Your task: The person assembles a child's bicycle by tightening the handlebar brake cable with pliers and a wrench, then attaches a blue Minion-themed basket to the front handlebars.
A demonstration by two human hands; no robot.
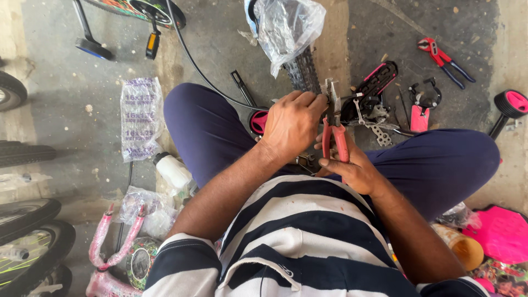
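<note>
While the right hand (pixel 352 168) is closed around the pink handles of a pair of pliers (pixel 334 124), their steel nose points up at a small part that the left hand (pixel 291 124) pinches with its fingertips, just above the person's lap. That part sits against a black and pink chain guard (pixel 371 88) with metal brackets, resting on the concrete floor (pixel 71 77) between the knees. Because the left fingers lie so close to the nose, a slip of the pliers could nip them, and a hard squeeze might bend or drop the small piece. What the nose actually bites is hidden behind the left hand. Nearby lie a knobby tyre under a clear plastic bag (pixel 286 27), red-handled cutters (pixel 443 58), a white bottle (pixel 173 170) and a pink training wheel (pixel 511 104), cut partly off at the edge.
</note>
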